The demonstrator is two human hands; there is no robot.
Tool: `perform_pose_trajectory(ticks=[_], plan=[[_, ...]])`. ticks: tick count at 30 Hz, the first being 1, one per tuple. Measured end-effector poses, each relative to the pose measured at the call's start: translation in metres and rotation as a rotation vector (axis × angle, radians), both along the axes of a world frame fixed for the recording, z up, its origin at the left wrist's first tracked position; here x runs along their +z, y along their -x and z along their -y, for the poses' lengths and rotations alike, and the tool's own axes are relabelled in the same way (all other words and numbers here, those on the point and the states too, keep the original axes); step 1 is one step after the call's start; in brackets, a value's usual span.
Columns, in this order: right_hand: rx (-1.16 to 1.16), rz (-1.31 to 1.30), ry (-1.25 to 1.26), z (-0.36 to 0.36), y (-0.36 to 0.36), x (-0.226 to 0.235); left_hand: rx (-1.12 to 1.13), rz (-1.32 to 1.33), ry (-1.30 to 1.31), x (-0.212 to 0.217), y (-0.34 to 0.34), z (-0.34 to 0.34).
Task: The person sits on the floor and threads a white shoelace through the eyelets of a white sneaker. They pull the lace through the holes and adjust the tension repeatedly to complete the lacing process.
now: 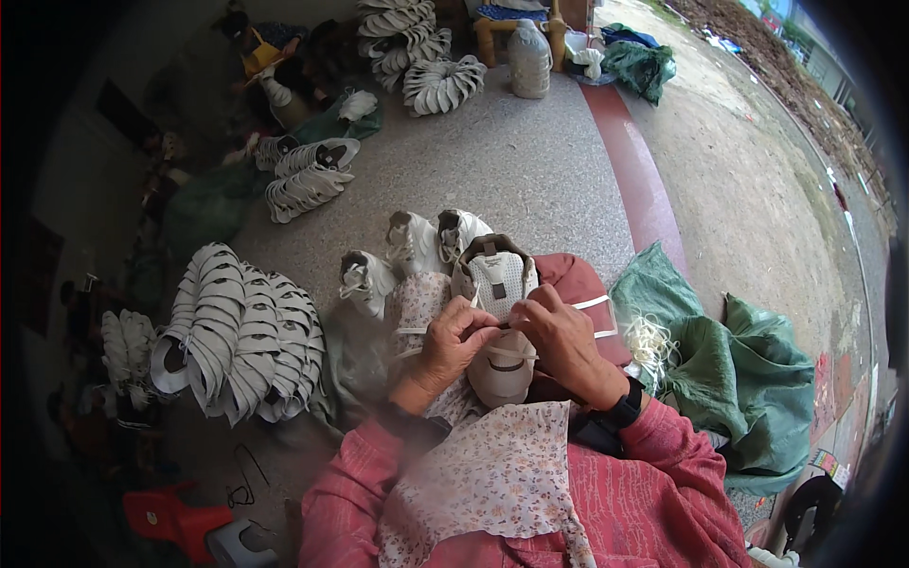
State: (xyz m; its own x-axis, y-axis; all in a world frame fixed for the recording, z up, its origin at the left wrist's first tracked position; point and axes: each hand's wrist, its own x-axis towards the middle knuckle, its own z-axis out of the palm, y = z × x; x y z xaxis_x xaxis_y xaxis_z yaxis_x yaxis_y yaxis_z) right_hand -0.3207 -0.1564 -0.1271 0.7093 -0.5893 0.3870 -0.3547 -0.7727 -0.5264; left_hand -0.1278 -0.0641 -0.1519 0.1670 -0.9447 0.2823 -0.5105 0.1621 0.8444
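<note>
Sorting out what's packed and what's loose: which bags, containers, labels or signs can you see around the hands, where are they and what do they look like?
Green woven sack: on the ground to the person's right, crumpled, open, white laces spilling at its mouth.
Second green sack: far top, beside the red floor stripe, bunched.
Plastic jug: top centre, upright, translucent, whitish.
Small printed card: lower right on the ground, multicoloured, too small to tell more.
No screens.
Both hands hold a white shoe upper, unpackaged.

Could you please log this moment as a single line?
left hand: pinching white lace | right hand: gripping lace | shoe upper: on lap, being laced | nearby: stacked uppers, green sack
</note>
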Motion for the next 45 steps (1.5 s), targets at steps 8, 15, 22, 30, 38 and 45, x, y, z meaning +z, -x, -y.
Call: perform_pose_trajectory(ticks=[8, 15, 22, 30, 38, 45], plan=[[0.239, -0.010, 0.022, 0.020, 0.000, -0.005, -0.026, 0.344, 0.170, 0.011, -0.001, -0.001], [0.056, 0.019, 0.015, 0.013, 0.016, 0.006, 0.899, 0.763, 0.089, 0.020, -0.190, -0.106], [0.086, 0.155, -0.376, 0.022, 0.048, -0.017, 1.173, 0.788, 0.130, -0.020, -0.211, -0.179], [0.483, 1.312, -1.379, 0.023, 0.115, 0.023, 0.502, -1.522, 0.457, 0.009, -0.192, -0.111], [0.456, 1.972, -1.057, 0.072, 0.285, 0.031, 0.219, -1.442, 0.194, -0.022, -0.278, -0.195], [0.101, 1.962, -1.141, 0.104, 0.408, -0.080, 1.077, -1.146, 0.508, -0.053, -0.372, -0.357]])
